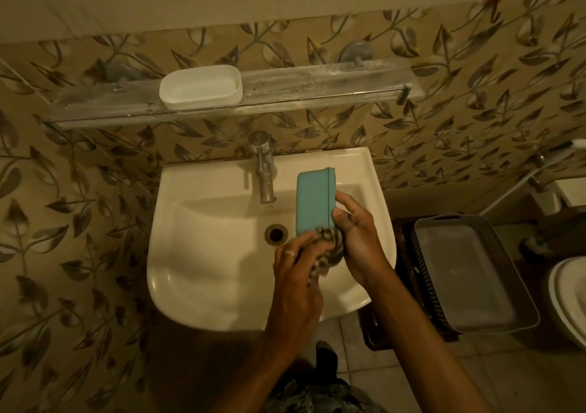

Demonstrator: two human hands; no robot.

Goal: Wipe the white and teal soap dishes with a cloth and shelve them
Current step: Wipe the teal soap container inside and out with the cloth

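The white dish (201, 87) already sits on the far shelf (317, 91); the right hand (355, 232) grips the teal dish (314, 203) while the left hand (298, 254) pinches the cloth (326, 248) against it, shelving still to come.

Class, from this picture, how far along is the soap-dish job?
Done, it seems: the white soap dish stands on the shelf. In hand: the right hand holds the teal soap dish over the sink while the left hand presses the cloth to its lower end. Left: shelving it.

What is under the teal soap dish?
The sink lies below the teal soap dish; the cloth in the left hand touches its lower end. Directly beneath, the sink is covered.
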